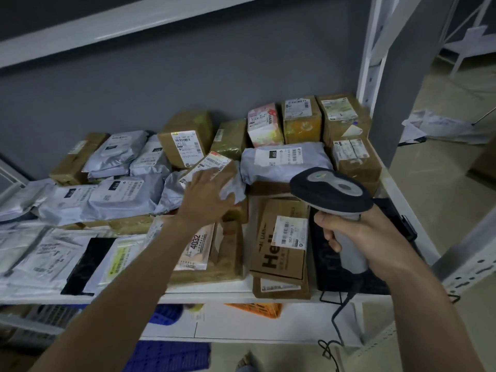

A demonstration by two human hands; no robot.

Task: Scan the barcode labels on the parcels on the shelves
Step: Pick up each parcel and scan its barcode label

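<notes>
Brown box [212, 167] under flat, spread left hand [208, 196]; right hand [367, 242] grips scanner [332, 200] just right of it.

Scanner [331, 193] is black w/ a gray top and gray handle. Shelf [214, 291] is white. Wall [188, 76] is gray. Boxes [185, 138] are brown w/ white labels and black bars. Bags [284, 161] are light gray. One box [264, 124] is pink & white. Crate [171, 355] below is blue; another [257, 310] is orange.
</notes>
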